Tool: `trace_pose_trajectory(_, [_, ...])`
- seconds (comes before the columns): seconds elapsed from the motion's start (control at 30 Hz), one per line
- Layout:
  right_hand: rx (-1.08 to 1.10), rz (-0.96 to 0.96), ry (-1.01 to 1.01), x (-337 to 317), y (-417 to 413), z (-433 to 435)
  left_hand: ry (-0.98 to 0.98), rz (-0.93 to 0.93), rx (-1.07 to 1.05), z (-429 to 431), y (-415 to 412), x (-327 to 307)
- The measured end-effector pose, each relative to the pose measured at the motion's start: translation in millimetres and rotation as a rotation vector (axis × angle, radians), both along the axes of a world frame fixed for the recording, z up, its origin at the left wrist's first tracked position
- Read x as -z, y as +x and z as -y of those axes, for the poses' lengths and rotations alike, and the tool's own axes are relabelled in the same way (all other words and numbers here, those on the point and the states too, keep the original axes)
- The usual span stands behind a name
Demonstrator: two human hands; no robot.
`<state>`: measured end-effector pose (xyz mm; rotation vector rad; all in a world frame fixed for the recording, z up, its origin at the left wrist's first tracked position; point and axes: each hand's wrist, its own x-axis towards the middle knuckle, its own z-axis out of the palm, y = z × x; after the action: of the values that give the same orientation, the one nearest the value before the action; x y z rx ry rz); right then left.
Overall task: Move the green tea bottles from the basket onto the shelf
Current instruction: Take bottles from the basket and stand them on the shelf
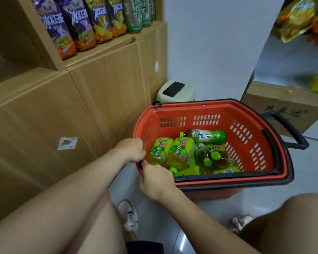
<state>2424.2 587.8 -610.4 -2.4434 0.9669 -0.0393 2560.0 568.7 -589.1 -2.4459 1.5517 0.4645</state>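
A red basket (206, 109) stands on the floor and holds several green tea bottles lying on their sides. The leftmost bottle (159, 152) and its neighbour (181, 153) lie by the basket's left wall, and another bottle (206, 135) lies across the back. My left hand (131, 150) curls over the left rim against the leftmost bottle. My right hand (157, 180) closes on that bottle's near end from below, its fingertips hidden. The cardboard shelf (106, 50) rises at the upper left, with green tea bottles (136, 13) standing at its right end.
Purple-labelled iced tea bottles (66, 24) fill most of the shelf row. A cream bin with a black lid (174, 90) stands behind the basket. A cardboard box (283, 110) and snack bags (301, 17) are at the right. The basket's black handle (290, 132) sticks out rightward.
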Motion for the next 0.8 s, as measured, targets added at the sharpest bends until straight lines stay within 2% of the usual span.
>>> trace_pose_trajectory(0.1, [-0.166, 0.007, 0.134, -6, 10, -7, -0.009, 0.101, -0.031, -1, 1, -4])
trace_pose_trajectory(0.2, [-0.204, 0.004, 0.143, -13, 15, 20, -0.124, 0.049, 0.021, 10, 4, 0])
trace_pose_trajectory(0.33, [-0.087, -0.273, 0.009, -5, -6, 109, -0.164, -0.118, 0.040, 28, 3, 16])
trace_pose_trajectory(0.5, [-0.120, -0.486, 0.096, 30, -33, 165, -0.072, -0.261, 0.196, 46, -22, 36])
trace_pose_trajectory(0.63, [-0.092, -0.468, -0.024, 74, -30, 162, 0.009, -0.275, 0.260, 57, -39, 52])
trace_pose_trajectory(0.73, [-0.031, -0.371, -0.085, 66, -35, 172, -0.002, -0.302, 0.264, 72, -42, 63])
trace_pose_trajectory(0.8, [0.095, -0.285, -0.107, 51, -45, 186, 0.035, -0.327, 0.273, 84, -48, 74])
